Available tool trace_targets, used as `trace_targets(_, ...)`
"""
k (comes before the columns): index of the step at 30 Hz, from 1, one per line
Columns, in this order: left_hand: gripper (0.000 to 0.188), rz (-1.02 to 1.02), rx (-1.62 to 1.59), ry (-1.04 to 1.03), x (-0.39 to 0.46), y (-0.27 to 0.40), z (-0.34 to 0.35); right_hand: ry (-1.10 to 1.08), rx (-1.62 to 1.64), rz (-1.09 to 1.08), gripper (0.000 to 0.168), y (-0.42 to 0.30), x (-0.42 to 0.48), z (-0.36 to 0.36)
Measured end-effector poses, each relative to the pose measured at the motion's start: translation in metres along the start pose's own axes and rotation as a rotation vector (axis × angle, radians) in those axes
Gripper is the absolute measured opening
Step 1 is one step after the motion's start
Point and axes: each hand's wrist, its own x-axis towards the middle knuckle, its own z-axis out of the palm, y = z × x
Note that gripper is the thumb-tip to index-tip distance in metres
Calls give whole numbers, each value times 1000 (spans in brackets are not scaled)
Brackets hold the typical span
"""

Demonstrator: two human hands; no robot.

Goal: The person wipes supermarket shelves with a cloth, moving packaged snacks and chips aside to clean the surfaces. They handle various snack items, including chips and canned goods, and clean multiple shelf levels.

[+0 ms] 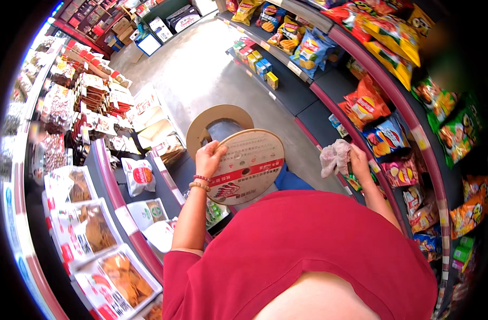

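Note:
My left hand (209, 162) grips the rim of a large spool (252, 154), with two beaded bracelets on the wrist. The spool stands in front of my body; its near round face bears red and dark printing, and grey material shows round its core behind that face. In my right hand (360, 162) is a crumpled, pinkish-grey cloth (335, 157), held out beside the snack shelves on the right. My right fingers are partly hidden behind the cloth. The lower part of the spool is partly covered by my red shirt.
Shelves with chip bags (366, 105) curve along the right, and small boxes (262, 66) stand on a lower shelf there. Left shelves carry packaged snacks (96, 228) and a white bag (138, 176). The concrete floor (180, 60) of the aisle runs ahead towards cartons (124, 28).

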Motion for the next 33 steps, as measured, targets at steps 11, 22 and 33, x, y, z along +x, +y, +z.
trace_targets(11,21,-142,205,-244,288,-67,-78,27,-205,161,22,60,235,164)
trace_targets(22,24,26,379,-601,544,-114,-65,5,-268,291,16,17,393,249)
trace_targets(33,22,167,492,-998,689,-191,-8,552,-277,712,22,27,282,382)
